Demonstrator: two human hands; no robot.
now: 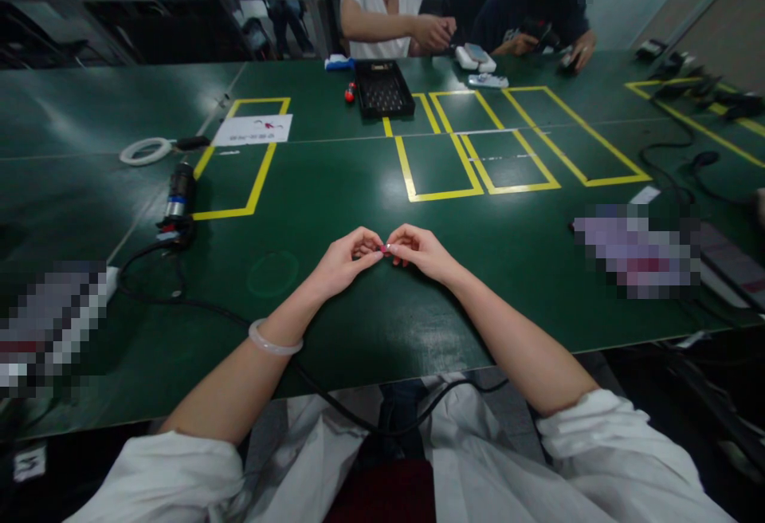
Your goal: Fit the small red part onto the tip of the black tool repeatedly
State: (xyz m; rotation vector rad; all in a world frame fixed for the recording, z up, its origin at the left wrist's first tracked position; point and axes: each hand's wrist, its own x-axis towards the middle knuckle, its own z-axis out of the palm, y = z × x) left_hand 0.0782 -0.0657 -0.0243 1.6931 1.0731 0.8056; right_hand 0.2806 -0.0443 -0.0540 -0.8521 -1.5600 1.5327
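Note:
My left hand (347,260) and my right hand (421,252) meet fingertip to fingertip over the green table (335,188), just above its surface. Between the fingertips both hands pinch a tiny red piece (383,249); it is too small to make out further. A pale bangle (275,340) circles my left wrist. My forearms rest on the table's near edge.
A black tray (382,88) and a small red object (350,94) lie at the far middle. Yellow tape rectangles (478,140) mark the table. A tape roll (145,151), a cylindrical tool (178,192) and black cables (179,300) sit to the left. Two people sit opposite.

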